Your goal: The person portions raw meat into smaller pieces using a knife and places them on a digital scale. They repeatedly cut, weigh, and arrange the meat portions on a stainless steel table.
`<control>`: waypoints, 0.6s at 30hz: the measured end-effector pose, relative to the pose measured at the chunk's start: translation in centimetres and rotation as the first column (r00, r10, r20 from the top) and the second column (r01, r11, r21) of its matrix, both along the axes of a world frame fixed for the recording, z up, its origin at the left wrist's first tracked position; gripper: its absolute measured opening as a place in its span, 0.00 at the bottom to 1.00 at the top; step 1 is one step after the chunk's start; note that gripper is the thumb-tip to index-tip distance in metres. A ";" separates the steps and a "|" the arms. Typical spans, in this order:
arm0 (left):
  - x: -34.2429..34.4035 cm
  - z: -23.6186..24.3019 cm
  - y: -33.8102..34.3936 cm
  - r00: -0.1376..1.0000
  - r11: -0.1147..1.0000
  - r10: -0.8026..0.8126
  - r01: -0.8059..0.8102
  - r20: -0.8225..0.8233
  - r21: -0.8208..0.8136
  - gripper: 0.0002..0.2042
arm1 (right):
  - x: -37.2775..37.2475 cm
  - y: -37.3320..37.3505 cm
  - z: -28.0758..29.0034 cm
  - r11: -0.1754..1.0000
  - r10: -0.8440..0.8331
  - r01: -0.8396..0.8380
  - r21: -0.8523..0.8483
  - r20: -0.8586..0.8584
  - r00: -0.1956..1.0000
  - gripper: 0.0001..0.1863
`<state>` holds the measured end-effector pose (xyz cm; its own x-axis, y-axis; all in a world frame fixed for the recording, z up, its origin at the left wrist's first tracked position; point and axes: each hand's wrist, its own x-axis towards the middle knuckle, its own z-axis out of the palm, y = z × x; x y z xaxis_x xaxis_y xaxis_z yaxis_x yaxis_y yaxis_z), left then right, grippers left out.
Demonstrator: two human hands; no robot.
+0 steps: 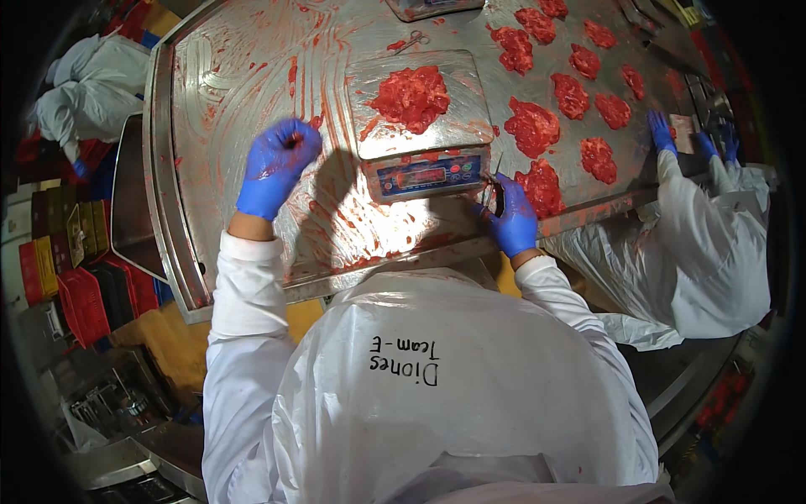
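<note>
My left hand [280, 164], in a stained blue glove, is closed over the table left of the scale. Its curled fingers hide whatever they may hold; a small red scrap [316, 121] shows beside them. My right hand [514, 217], also blue-gloved, grips scissors [494, 186] at the scale's front right corner, the tips pointing away from me. On the plate of the digital scale [464, 126] lies a heap of raw red meat [411, 98]. One meat portion [541, 188] lies just beyond my right hand.
Several meat portions [573, 96] are spread over the steel table [243, 76] to the right. Another pair of scissors [410, 42] lies behind the scale. A co-worker's gloved hand [662, 132] rests at the right; another person [96, 84] stands far left. Red crates [84, 304] are stacked at left.
</note>
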<state>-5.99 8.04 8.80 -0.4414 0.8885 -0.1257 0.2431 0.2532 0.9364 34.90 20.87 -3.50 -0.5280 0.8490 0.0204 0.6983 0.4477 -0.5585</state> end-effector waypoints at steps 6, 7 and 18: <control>-1.3 -8.2 -7.5 0.964 0.902 -0.264 0.239 -0.020 -0.360 0.06 | -0.1 0.2 0.3 0.999 0.042 -0.041 0.015 -0.067 0.997 0.37; -0.9 -7.2 -7.2 0.948 0.941 -0.118 0.201 0.295 -0.271 0.07 | 0.3 -0.2 0.1 0.999 0.031 -0.031 0.011 -0.044 0.999 0.37; 2.2 -3.7 0.8 0.744 0.992 0.077 0.012 -0.663 0.128 0.13 | -0.3 0.3 0.6 0.995 0.032 -0.046 -0.089 -0.157 0.987 0.38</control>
<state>-3.79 8.87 5.09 -0.4021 0.8601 0.3140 0.8091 0.1732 0.5616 34.65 21.19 -2.90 -0.5572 0.8299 0.0279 0.5828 0.4148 -0.6988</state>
